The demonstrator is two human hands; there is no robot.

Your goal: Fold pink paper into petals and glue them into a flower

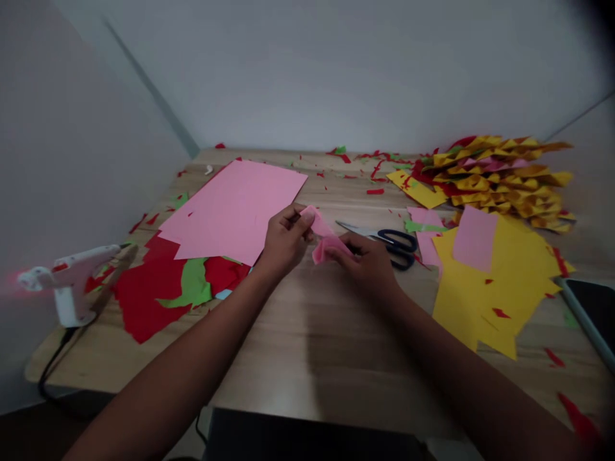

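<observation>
Between my hands, over the middle of the table, is a small folded pink felt piece. My left hand pinches its upper left end between thumb and fingers. At its lower right end, my right hand grips the piece where it curls over. Just behind my right hand lie scissors with dark blue handles, their blades pointing left and partly hidden. Large pink felt sheets lie flat to the left of my left hand.
A white glue gun with a black cord stands at the left edge. Red felt and a green scrap lie beside it. Yellow sheets, a pile of folded yellow pieces and a phone are on the right. Scraps litter the table.
</observation>
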